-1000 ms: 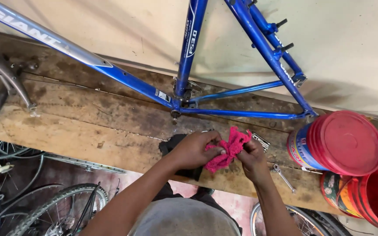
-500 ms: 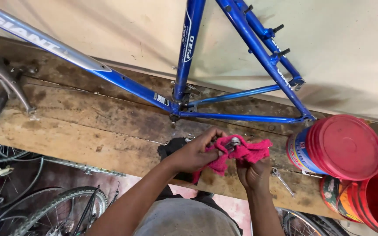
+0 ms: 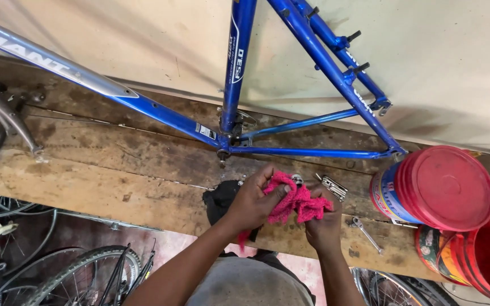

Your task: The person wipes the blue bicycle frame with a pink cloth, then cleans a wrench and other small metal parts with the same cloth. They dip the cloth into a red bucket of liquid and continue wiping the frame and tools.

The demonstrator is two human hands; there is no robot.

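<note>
Both of my hands meet over a worn wooden bench (image 3: 114,170). My left hand (image 3: 253,199) pinches a crumpled pink rag (image 3: 297,202) from the left. My right hand (image 3: 323,225) grips the same rag from below, with a small shiny metal part (image 3: 297,179) poking out of the cloth at the top. A blue bicycle frame (image 3: 239,73) stands on the bench just beyond my hands, leaning against the beige wall.
A black cloth (image 3: 218,199) lies left of my hands. A multi-tool (image 3: 332,186) and a small wrench (image 3: 365,231) lie to the right. Red buckets (image 3: 443,184) sit at the right end. Bicycle wheels (image 3: 80,277) and grey frame parts (image 3: 1,116) are at the left.
My hands have kept working the rag around the metal part, bunching it tighter. The view has shifted slightly.
</note>
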